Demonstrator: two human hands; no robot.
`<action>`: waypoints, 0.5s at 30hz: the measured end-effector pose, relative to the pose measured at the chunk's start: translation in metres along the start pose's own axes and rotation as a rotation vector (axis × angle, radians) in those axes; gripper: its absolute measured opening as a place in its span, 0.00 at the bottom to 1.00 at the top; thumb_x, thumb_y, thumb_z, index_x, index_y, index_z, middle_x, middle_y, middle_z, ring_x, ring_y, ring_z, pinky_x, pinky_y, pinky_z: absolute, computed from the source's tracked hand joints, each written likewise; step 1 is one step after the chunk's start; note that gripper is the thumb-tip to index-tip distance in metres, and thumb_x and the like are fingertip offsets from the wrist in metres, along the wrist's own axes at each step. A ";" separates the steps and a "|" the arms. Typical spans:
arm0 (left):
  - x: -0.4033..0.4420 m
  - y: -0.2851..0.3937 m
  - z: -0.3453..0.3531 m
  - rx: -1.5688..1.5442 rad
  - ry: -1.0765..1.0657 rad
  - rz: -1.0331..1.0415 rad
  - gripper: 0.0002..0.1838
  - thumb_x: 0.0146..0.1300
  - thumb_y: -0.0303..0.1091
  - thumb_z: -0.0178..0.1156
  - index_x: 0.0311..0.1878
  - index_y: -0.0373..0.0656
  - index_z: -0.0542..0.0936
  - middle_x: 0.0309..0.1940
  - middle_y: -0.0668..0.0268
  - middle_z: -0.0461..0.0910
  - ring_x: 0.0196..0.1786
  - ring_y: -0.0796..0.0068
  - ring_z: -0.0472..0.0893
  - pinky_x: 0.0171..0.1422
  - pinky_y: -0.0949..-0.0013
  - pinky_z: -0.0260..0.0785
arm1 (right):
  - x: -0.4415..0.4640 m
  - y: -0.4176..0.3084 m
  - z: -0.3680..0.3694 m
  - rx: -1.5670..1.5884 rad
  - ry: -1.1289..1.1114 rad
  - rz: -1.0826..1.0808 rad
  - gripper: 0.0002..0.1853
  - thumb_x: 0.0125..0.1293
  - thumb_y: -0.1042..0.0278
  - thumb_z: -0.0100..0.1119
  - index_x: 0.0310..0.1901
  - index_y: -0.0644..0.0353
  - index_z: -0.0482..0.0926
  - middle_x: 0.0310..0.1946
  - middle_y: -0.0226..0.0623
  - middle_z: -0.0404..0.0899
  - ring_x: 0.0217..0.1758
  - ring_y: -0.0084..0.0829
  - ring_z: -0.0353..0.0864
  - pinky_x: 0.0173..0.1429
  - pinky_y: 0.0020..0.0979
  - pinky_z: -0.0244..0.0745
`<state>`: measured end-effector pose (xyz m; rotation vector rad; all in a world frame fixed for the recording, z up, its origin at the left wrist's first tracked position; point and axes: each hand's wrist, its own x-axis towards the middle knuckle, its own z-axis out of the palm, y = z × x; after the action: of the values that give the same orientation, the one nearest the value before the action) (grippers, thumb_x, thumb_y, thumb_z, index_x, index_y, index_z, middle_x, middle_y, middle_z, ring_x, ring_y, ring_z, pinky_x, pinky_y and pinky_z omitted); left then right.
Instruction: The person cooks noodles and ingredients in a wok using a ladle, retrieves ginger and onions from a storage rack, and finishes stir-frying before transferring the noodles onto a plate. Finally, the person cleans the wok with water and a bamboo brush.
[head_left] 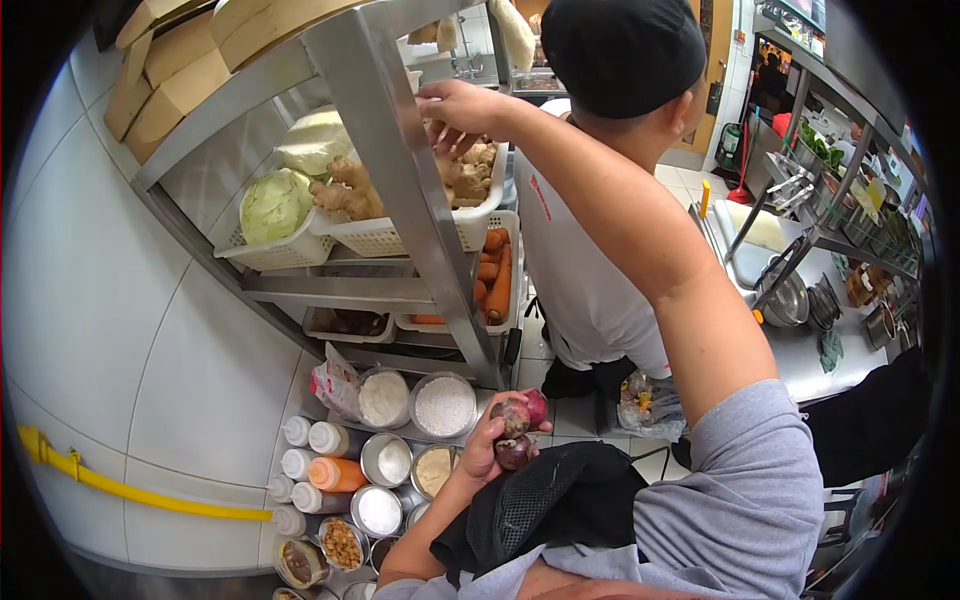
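Note:
Three red onions (512,416) are clutched together in my left hand (484,445), held low against my body over a black mesh-fronted garment. My right hand (462,108) stretches far up and forward, above the white basket of ginger (470,180) on the steel shelf. Its fingers hang apart with nothing visible between them, and some of the fingertips are close to the shelf post (375,150). Ginger pieces show on both sides of that post. Beside them lies a green cabbage (276,207) in the same row of baskets.
Carrots (495,275) sit in a basket on the lower shelf. Squeeze bottles (335,474) and tubs of white powder (444,404) stand below. A co-worker in a black cap (624,60) stands just ahead, facing away. A steel counter (800,330) with bowls runs along the right.

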<state>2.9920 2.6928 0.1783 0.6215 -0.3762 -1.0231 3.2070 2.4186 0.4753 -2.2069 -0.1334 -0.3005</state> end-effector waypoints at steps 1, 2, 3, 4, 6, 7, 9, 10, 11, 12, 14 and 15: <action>-0.002 0.000 0.000 -0.006 0.014 -0.009 0.30 0.63 0.49 0.63 0.63 0.44 0.68 0.63 0.51 0.69 0.57 0.47 0.80 0.44 0.53 0.85 | 0.014 0.008 -0.004 -0.046 -0.099 0.134 0.29 0.65 0.46 0.65 0.57 0.64 0.78 0.44 0.49 0.85 0.45 0.37 0.86 0.31 0.38 0.84; -0.004 0.001 -0.002 -0.007 0.017 -0.006 0.30 0.63 0.49 0.63 0.63 0.44 0.68 0.63 0.51 0.69 0.57 0.47 0.80 0.44 0.53 0.85 | 0.041 0.021 -0.001 -0.565 -0.237 0.183 0.25 0.61 0.47 0.68 0.49 0.60 0.86 0.42 0.46 0.86 0.49 0.36 0.86 0.37 0.42 0.84; -0.007 0.002 -0.004 -0.009 0.021 0.015 0.29 0.64 0.48 0.63 0.63 0.44 0.68 0.63 0.51 0.69 0.56 0.47 0.80 0.44 0.53 0.85 | 0.033 0.021 0.010 -0.565 -0.241 0.181 0.25 0.61 0.47 0.68 0.49 0.60 0.86 0.42 0.46 0.86 0.49 0.36 0.86 0.37 0.42 0.84; -0.009 0.005 -0.006 -0.010 0.024 0.037 0.29 0.64 0.47 0.62 0.62 0.44 0.68 0.63 0.51 0.69 0.56 0.47 0.80 0.45 0.53 0.85 | 0.022 0.025 0.026 -0.888 -0.350 0.070 0.23 0.57 0.50 0.70 0.48 0.58 0.87 0.45 0.44 0.86 0.50 0.37 0.86 0.43 0.43 0.82; -0.011 0.009 -0.010 0.000 0.022 0.057 0.28 0.64 0.47 0.63 0.62 0.43 0.68 0.63 0.52 0.68 0.56 0.47 0.80 0.45 0.53 0.85 | 0.014 0.030 0.045 -1.215 -0.462 -0.051 0.21 0.54 0.53 0.71 0.46 0.56 0.88 0.47 0.42 0.86 0.52 0.37 0.86 0.48 0.45 0.80; -0.012 0.010 -0.011 0.010 0.021 0.071 0.28 0.64 0.46 0.63 0.62 0.43 0.68 0.64 0.52 0.68 0.57 0.47 0.80 0.45 0.53 0.85 | 0.012 0.032 0.052 -1.184 -0.459 0.011 0.22 0.52 0.54 0.71 0.47 0.56 0.88 0.48 0.40 0.86 0.53 0.38 0.85 0.52 0.45 0.78; -0.012 0.010 -0.010 0.014 0.022 0.071 0.28 0.63 0.46 0.63 0.62 0.43 0.69 0.65 0.53 0.67 0.57 0.47 0.80 0.45 0.53 0.85 | 0.012 0.035 0.058 -1.152 -0.452 0.075 0.24 0.49 0.56 0.71 0.49 0.56 0.88 0.49 0.38 0.86 0.55 0.40 0.85 0.57 0.45 0.76; -0.013 0.011 -0.010 0.021 0.021 0.070 0.28 0.63 0.46 0.63 0.62 0.43 0.69 0.66 0.54 0.66 0.57 0.47 0.80 0.45 0.53 0.84 | 0.014 0.035 0.056 -1.095 -0.468 0.067 0.24 0.50 0.57 0.71 0.49 0.56 0.87 0.49 0.38 0.86 0.55 0.41 0.85 0.56 0.45 0.76; -0.014 0.012 -0.010 0.022 0.017 0.071 0.28 0.63 0.46 0.63 0.62 0.43 0.69 0.66 0.54 0.66 0.57 0.47 0.80 0.45 0.53 0.84 | 0.017 0.038 0.053 -1.039 -0.481 0.060 0.23 0.50 0.57 0.71 0.49 0.57 0.87 0.50 0.39 0.86 0.55 0.41 0.84 0.55 0.44 0.76; -0.014 0.013 -0.010 0.030 0.010 0.077 0.28 0.63 0.46 0.63 0.62 0.44 0.69 0.66 0.55 0.66 0.57 0.47 0.80 0.45 0.53 0.84 | 0.019 0.041 0.051 -1.044 -0.478 0.063 0.23 0.50 0.57 0.71 0.49 0.57 0.87 0.50 0.39 0.86 0.55 0.41 0.84 0.55 0.44 0.76; -0.013 0.014 -0.009 0.036 -0.006 0.085 0.28 0.63 0.46 0.64 0.62 0.44 0.69 0.67 0.56 0.65 0.57 0.47 0.80 0.45 0.52 0.84 | 0.023 0.053 0.049 -0.873 -0.414 -0.067 0.22 0.50 0.58 0.71 0.46 0.59 0.86 0.47 0.42 0.86 0.53 0.43 0.85 0.55 0.44 0.77; -0.013 0.014 -0.008 0.022 -0.012 0.083 0.28 0.63 0.46 0.64 0.62 0.44 0.69 0.67 0.55 0.65 0.58 0.47 0.79 0.45 0.52 0.84 | 0.035 0.065 0.047 -0.876 -0.410 -0.064 0.22 0.50 0.58 0.71 0.46 0.59 0.86 0.47 0.42 0.86 0.53 0.43 0.85 0.55 0.44 0.77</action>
<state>3.0000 2.7119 0.1812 0.6147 -0.4207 -0.9445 3.2616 2.4161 0.4068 -3.1199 -0.3477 0.1004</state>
